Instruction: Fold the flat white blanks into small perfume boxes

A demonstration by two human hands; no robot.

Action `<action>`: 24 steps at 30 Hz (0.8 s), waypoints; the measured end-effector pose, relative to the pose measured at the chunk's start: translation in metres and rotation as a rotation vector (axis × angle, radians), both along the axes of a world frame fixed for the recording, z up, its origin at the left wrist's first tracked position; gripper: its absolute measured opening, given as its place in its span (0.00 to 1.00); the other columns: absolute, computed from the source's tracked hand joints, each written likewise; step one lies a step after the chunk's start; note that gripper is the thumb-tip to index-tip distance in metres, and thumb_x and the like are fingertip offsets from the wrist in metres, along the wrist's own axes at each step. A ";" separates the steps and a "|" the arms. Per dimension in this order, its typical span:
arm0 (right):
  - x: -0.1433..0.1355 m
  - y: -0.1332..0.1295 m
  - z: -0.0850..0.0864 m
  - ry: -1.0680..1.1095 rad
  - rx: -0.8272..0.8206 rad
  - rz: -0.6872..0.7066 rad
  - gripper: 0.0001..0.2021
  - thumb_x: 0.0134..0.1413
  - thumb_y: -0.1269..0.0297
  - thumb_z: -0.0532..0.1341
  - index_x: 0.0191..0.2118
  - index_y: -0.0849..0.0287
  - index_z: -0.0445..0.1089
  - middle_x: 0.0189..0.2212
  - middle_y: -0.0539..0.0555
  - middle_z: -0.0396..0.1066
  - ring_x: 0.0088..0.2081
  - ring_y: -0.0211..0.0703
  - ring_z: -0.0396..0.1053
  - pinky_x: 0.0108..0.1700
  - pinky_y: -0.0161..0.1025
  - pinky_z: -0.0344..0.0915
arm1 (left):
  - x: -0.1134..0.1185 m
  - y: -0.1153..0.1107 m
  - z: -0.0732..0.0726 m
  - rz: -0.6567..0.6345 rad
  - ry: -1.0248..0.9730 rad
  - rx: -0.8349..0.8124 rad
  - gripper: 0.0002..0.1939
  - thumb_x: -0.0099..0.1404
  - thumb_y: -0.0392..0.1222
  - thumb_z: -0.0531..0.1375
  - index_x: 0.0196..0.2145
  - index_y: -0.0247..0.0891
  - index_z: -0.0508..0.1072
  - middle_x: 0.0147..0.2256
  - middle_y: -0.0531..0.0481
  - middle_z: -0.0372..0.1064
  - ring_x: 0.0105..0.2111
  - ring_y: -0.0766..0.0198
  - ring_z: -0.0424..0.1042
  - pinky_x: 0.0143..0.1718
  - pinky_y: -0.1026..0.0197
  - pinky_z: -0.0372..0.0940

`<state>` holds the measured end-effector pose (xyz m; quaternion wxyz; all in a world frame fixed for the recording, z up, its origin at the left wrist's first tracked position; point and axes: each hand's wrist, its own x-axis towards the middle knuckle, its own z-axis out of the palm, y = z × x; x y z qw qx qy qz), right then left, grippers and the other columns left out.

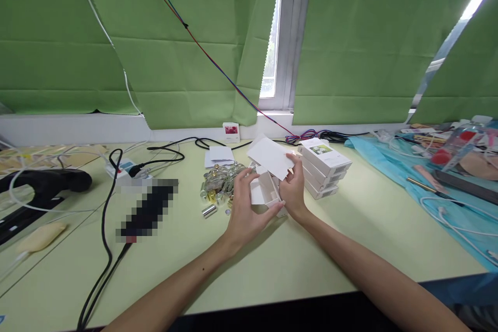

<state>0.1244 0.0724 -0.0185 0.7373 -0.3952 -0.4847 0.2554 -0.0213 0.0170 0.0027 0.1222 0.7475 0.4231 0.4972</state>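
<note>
Nearest: left hand (pixel 245 218) clamped across open white box (pixel 267 185) over tabletop (pixel 252 270), thumb at near edge. Advisable: light thumb pressure, walls kept square. Right hand (pixel 294 187), right of box: pinching white card (pixel 268 155), best held clear of opening. Left of box: pile of shiny pieces (pixel 220 179). Farther right of box: stacked boxes (pixel 324 166).

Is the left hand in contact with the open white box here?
Touching: the head view shows the left hand spanning the open white box, its thumb against the box's near edge.
</note>
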 end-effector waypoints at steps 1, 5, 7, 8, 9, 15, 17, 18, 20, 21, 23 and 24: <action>-0.001 0.000 -0.001 0.016 -0.019 0.001 0.27 0.49 0.68 0.64 0.57 0.53 0.62 0.57 0.59 0.67 0.51 0.45 0.72 0.52 0.42 0.72 | 0.000 -0.001 0.000 0.000 -0.003 0.000 0.34 0.58 0.50 0.71 0.57 0.47 0.60 0.63 0.39 0.55 0.66 0.44 0.58 0.62 0.41 0.62; -0.003 -0.002 -0.002 0.091 -0.090 0.009 0.29 0.48 0.66 0.65 0.57 0.54 0.60 0.56 0.60 0.68 0.48 0.45 0.75 0.50 0.44 0.73 | 0.000 -0.002 0.000 -0.005 -0.011 -0.012 0.34 0.59 0.51 0.71 0.58 0.47 0.61 0.65 0.38 0.53 0.68 0.43 0.55 0.62 0.40 0.62; -0.004 -0.003 -0.001 0.113 -0.107 -0.001 0.29 0.48 0.66 0.65 0.57 0.54 0.59 0.55 0.59 0.69 0.49 0.45 0.75 0.50 0.43 0.73 | 0.000 -0.002 -0.001 -0.008 -0.009 -0.025 0.35 0.59 0.51 0.71 0.58 0.47 0.61 0.66 0.38 0.52 0.69 0.42 0.54 0.61 0.41 0.62; -0.004 -0.004 -0.001 0.122 -0.115 -0.003 0.29 0.48 0.66 0.65 0.57 0.54 0.59 0.55 0.59 0.69 0.49 0.45 0.74 0.50 0.43 0.73 | 0.000 -0.002 -0.002 -0.009 -0.004 -0.031 0.35 0.58 0.51 0.71 0.58 0.47 0.61 0.66 0.38 0.52 0.69 0.42 0.54 0.61 0.41 0.63; -0.005 -0.005 0.000 0.133 -0.125 -0.005 0.29 0.49 0.65 0.65 0.57 0.54 0.59 0.54 0.59 0.70 0.50 0.45 0.74 0.50 0.43 0.73 | 0.000 -0.002 -0.002 -0.008 0.001 -0.035 0.36 0.58 0.51 0.71 0.59 0.47 0.60 0.66 0.38 0.52 0.69 0.42 0.54 0.61 0.41 0.63; -0.006 -0.004 0.004 0.233 -0.210 0.018 0.27 0.48 0.64 0.66 0.55 0.54 0.60 0.49 0.58 0.73 0.46 0.46 0.76 0.46 0.43 0.74 | 0.001 -0.001 -0.005 -0.026 0.016 -0.060 0.39 0.57 0.51 0.72 0.60 0.47 0.59 0.64 0.39 0.58 0.66 0.43 0.59 0.59 0.43 0.65; -0.006 -0.003 0.004 0.259 -0.231 0.017 0.27 0.47 0.64 0.67 0.53 0.54 0.60 0.48 0.57 0.73 0.44 0.46 0.76 0.44 0.42 0.74 | 0.001 -0.001 -0.005 -0.044 0.007 -0.070 0.40 0.56 0.52 0.72 0.60 0.47 0.58 0.62 0.39 0.61 0.63 0.44 0.64 0.56 0.45 0.67; -0.006 -0.003 0.005 0.269 -0.241 0.015 0.26 0.47 0.63 0.67 0.53 0.54 0.61 0.47 0.57 0.73 0.44 0.46 0.76 0.43 0.42 0.75 | 0.001 -0.002 -0.004 -0.049 0.004 -0.080 0.40 0.56 0.52 0.72 0.60 0.47 0.58 0.61 0.40 0.63 0.61 0.45 0.67 0.55 0.46 0.68; -0.006 -0.003 0.006 0.286 -0.261 0.009 0.25 0.47 0.61 0.67 0.51 0.54 0.61 0.45 0.56 0.74 0.42 0.46 0.76 0.39 0.41 0.75 | 0.001 -0.002 -0.004 -0.050 0.002 -0.108 0.42 0.54 0.52 0.73 0.60 0.46 0.57 0.59 0.40 0.65 0.57 0.45 0.70 0.52 0.46 0.69; -0.007 -0.003 0.007 0.295 -0.275 0.010 0.24 0.47 0.60 0.67 0.50 0.54 0.61 0.43 0.55 0.74 0.40 0.46 0.76 0.37 0.41 0.75 | 0.001 -0.002 -0.003 -0.052 0.003 -0.121 0.42 0.54 0.51 0.73 0.60 0.46 0.57 0.58 0.40 0.66 0.56 0.46 0.71 0.51 0.47 0.69; -0.008 -0.004 0.008 0.320 -0.305 0.024 0.23 0.47 0.59 0.67 0.49 0.53 0.61 0.39 0.53 0.74 0.36 0.45 0.76 0.34 0.40 0.74 | 0.002 -0.002 -0.003 -0.061 0.006 -0.132 0.42 0.53 0.49 0.73 0.60 0.46 0.57 0.58 0.41 0.66 0.54 0.46 0.72 0.50 0.47 0.69; -0.008 -0.004 0.009 0.339 -0.317 0.036 0.23 0.47 0.59 0.67 0.48 0.53 0.61 0.38 0.52 0.74 0.34 0.45 0.76 0.32 0.40 0.74 | 0.002 -0.001 -0.003 -0.065 0.006 -0.130 0.42 0.54 0.48 0.73 0.60 0.46 0.57 0.58 0.41 0.66 0.54 0.47 0.72 0.50 0.47 0.69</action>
